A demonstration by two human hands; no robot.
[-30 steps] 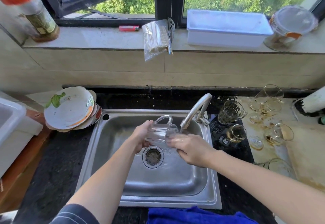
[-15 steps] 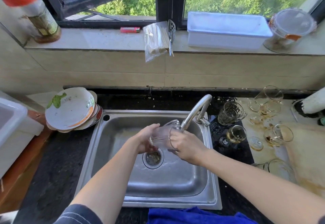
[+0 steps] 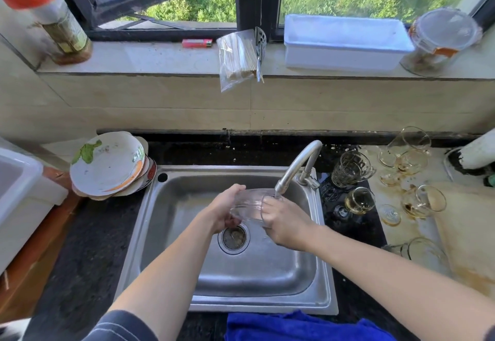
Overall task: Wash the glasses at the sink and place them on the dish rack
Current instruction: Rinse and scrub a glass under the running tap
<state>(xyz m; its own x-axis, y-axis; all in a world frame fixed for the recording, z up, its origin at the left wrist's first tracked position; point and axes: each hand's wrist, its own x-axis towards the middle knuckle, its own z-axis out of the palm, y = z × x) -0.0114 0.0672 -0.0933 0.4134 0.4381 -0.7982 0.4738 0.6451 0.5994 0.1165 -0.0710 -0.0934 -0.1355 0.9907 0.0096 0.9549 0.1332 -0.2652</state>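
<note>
Fingers (image 3: 267,208): both sets curled round one glass (image 3: 249,204), left hand (image 3: 223,210) on its 9 o'clock end, right hand (image 3: 288,224) on its 3 o'clock end.
Glass: lying sideways over the sink (image 3: 171,233), axis 9-to-3, above the drain (image 3: 234,236).
Tap (image 3: 300,163): spout at 1 o'clock, water hitting the right end.
Next: dirty glasses (image 3: 359,201) wait at 3 o'clock on the counter (image 3: 353,236), nearer the right hand; rack, can't spot it.

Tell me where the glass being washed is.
Head view, centre: the glass is held between the left hand and right hand over the sink, just under the tap spout.
</note>
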